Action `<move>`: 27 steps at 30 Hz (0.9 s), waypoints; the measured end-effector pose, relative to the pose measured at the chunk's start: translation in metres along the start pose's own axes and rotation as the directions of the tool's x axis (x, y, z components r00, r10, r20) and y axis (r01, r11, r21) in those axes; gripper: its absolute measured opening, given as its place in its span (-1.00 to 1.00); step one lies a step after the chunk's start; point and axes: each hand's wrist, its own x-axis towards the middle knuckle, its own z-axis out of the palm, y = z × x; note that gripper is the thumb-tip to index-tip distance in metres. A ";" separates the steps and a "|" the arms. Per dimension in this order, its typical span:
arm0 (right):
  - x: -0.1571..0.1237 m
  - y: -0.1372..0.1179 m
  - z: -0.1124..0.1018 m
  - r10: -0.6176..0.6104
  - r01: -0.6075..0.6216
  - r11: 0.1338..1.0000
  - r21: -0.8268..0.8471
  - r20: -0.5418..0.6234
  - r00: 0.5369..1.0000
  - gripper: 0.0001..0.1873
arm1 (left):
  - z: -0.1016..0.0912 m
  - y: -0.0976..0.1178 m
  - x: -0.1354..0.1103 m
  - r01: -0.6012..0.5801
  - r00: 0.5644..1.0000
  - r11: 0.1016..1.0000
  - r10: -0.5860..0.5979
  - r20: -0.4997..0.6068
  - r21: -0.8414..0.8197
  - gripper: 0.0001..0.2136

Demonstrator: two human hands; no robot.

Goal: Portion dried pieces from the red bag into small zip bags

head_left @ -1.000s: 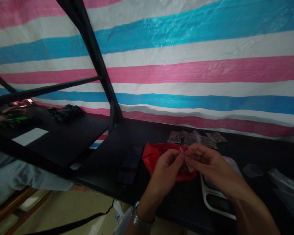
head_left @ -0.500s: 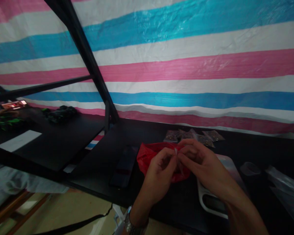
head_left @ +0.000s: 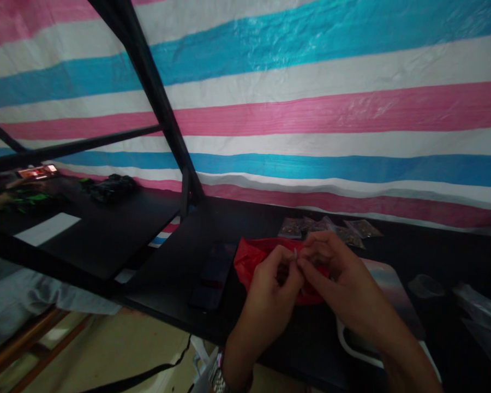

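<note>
My left hand (head_left: 272, 292) and my right hand (head_left: 335, 275) meet over a red plastic bag (head_left: 249, 256) on the black table (head_left: 180, 256). Both pinch a small clear packet (head_left: 295, 256) between thumbs and fingertips; only its top edge shows. The fingers of each hand are curled closed around it. A metal watch (head_left: 216, 379) sits on my left wrist. Under my right forearm lies a white digital scale (head_left: 387, 284).
Several small filled packets (head_left: 329, 228) lie behind the hands near the striped tarp (head_left: 311, 109). A dark phone (head_left: 213, 275) lies left of the red bag. A clear cup (head_left: 423, 285) and clear bags (head_left: 480, 316) sit at right. A black frame post (head_left: 155, 98) rises at left.
The hands have drawn closer together and sunk slightly toward the red bag; the packet's visible tip is shorter. The view has shifted a little.
</note>
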 end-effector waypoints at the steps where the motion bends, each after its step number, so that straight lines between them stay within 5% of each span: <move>1: 0.001 0.001 0.000 0.007 -0.007 0.999 0.040 -0.003 1.000 -0.73 | -0.001 0.001 0.000 0.008 0.999 0.999 -0.007 0.031 -0.033 -0.84; 6: 0.002 0.002 -0.002 0.043 -0.044 0.989 0.141 0.011 0.999 -0.65 | -0.009 0.006 -0.002 0.085 0.984 0.991 -0.067 0.163 -0.107 -0.88; 15: -0.001 0.003 -0.004 0.047 -0.063 0.977 0.202 0.080 0.996 -0.72 | -0.008 0.008 -0.001 0.047 0.987 0.994 -0.032 0.155 -0.095 -0.82; 21: -0.002 0.007 0.003 0.025 -0.017 0.996 -0.089 0.080 0.996 -0.91 | -0.004 0.007 0.001 -0.056 0.998 0.964 0.062 -0.016 0.259 -0.79; 27: -0.002 0.003 0.009 -0.031 0.043 0.976 -0.216 0.059 0.998 -0.83 | -0.008 0.015 -0.002 -0.107 0.933 0.862 0.260 -0.250 0.496 -0.80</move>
